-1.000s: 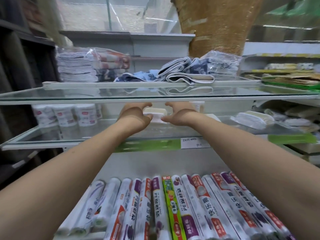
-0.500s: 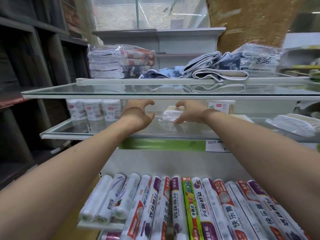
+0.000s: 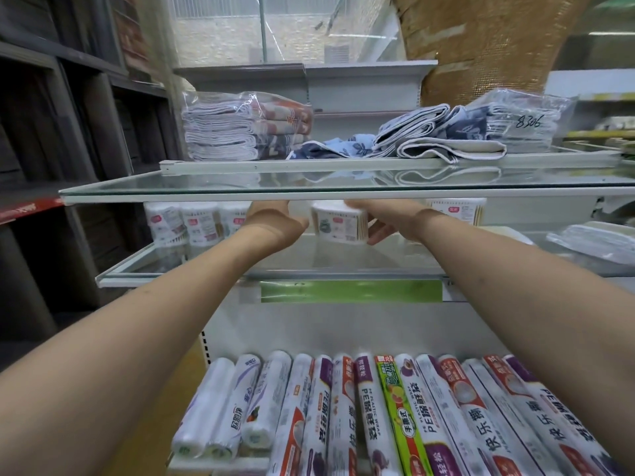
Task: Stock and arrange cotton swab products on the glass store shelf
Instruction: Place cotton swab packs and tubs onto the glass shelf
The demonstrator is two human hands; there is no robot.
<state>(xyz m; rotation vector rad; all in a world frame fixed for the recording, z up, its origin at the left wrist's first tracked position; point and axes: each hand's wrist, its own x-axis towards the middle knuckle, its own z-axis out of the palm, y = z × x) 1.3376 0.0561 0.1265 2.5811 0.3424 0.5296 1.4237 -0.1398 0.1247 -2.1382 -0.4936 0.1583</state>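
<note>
Both arms reaching under upper glass shelf (image 3: 206, 187) to the lower glass shelf (image 3: 343, 259). Right hand (image 3: 391, 221) gripping a cotton swab box (image 3: 338, 225) — thumb below, fingers over top, box lifted just above the glass, tilted. Left hand (image 3: 275, 223) just beside box's left end; fingers hidden by upper shelf, can't tell if curled or spread. More swab tubs (image 3: 192, 223) at back left, another swab pack (image 3: 457, 209) back right. Folded towels (image 3: 240, 128) up top — plastic wrap rolls (image 3: 378, 417) on bottom shelf.

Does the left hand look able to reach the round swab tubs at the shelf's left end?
Probably yes: the left hand is already under the upper glass shelf, beside the tubs, with nothing visible between them.
</note>
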